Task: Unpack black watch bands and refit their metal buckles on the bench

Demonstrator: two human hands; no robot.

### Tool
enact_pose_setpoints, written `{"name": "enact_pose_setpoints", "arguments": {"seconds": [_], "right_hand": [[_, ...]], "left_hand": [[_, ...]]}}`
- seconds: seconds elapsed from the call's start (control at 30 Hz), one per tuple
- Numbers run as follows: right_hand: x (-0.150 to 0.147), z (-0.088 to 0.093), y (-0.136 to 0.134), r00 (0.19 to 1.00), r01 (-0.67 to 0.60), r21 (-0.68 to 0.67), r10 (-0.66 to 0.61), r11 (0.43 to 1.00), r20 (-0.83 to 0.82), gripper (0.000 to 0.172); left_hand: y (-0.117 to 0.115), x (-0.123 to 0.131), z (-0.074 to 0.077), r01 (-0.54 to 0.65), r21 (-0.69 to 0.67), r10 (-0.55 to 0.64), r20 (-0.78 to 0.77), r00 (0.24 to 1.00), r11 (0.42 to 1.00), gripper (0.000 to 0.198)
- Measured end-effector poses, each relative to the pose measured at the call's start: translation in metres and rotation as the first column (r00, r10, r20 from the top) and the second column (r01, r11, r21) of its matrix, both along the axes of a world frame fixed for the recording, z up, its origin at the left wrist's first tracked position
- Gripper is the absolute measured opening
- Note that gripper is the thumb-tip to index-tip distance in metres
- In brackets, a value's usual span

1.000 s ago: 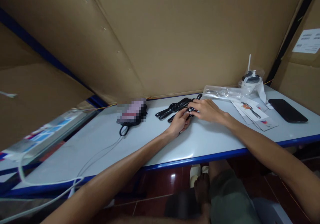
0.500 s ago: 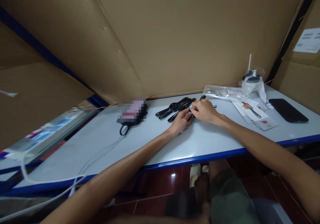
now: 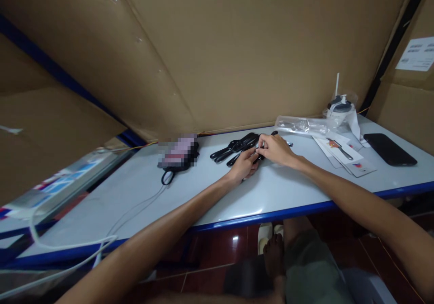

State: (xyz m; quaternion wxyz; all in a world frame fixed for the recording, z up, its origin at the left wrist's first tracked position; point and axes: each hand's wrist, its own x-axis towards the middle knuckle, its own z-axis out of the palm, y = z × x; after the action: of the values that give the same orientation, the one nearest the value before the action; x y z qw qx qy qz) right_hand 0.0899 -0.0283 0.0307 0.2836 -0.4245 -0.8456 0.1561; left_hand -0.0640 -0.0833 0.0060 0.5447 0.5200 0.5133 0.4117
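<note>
My left hand (image 3: 244, 164) is closed around a black-handled utensil (image 3: 260, 158), most of which the fingers hide. Pinching at the same piece, my right hand (image 3: 274, 150) has its thumb and fingertips against those of the left. What lies between the fingertips is too small to make out. Just beyond my left hand lies a pile of several glossy black handles (image 3: 225, 152), whose working ends are covered or unclear. A small shiny metal end (image 3: 289, 144) shows past my right hand.
Printed cards (image 3: 354, 161) picturing a serving utensil lie at the right, beside a black phone (image 3: 389, 149). Behind them are clear plastic sleeves (image 3: 301, 125) and a lidded cup (image 3: 339, 107) with a straw. A blurred-out item with a black loop (image 3: 168, 177) and cable sits left. Cardboard (image 3: 237, 46) walls the back.
My right hand has shifted slightly left, and its fingers have moved from a tighter curl to a pinch near my left fingertips. The left hand stays almost in place.
</note>
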Motion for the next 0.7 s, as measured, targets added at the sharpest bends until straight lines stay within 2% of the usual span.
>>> {"name": "enact_pose_setpoints", "arguments": {"seconds": [0.17,0.37,0.47,0.7], "right_hand": [[0.001,0.000,0.001,0.997,-0.072,0.050,0.073,0.996,-0.017,0.012],[0.000,-0.007,0.008,0.988,-0.042,-0.008,0.040,0.999,-0.147,0.005],[-0.001,-0.009,0.009,0.982,-0.047,-0.005,0.045,0.999,-0.184,0.008],[-0.002,-0.006,0.003,0.988,-0.053,0.049,0.059,0.997,-0.144,0.010]], "left_hand": [[0.000,0.001,0.004,-0.002,-0.038,0.001,-0.028,1.000,0.999,0.009],[0.000,0.002,0.004,-0.010,-0.052,0.006,-0.058,0.998,0.999,0.006],[0.000,0.002,0.004,0.005,-0.050,-0.007,-0.054,0.999,0.999,0.006],[-0.001,-0.002,0.007,0.044,-0.053,-0.045,-0.019,0.999,0.998,0.009]]}}
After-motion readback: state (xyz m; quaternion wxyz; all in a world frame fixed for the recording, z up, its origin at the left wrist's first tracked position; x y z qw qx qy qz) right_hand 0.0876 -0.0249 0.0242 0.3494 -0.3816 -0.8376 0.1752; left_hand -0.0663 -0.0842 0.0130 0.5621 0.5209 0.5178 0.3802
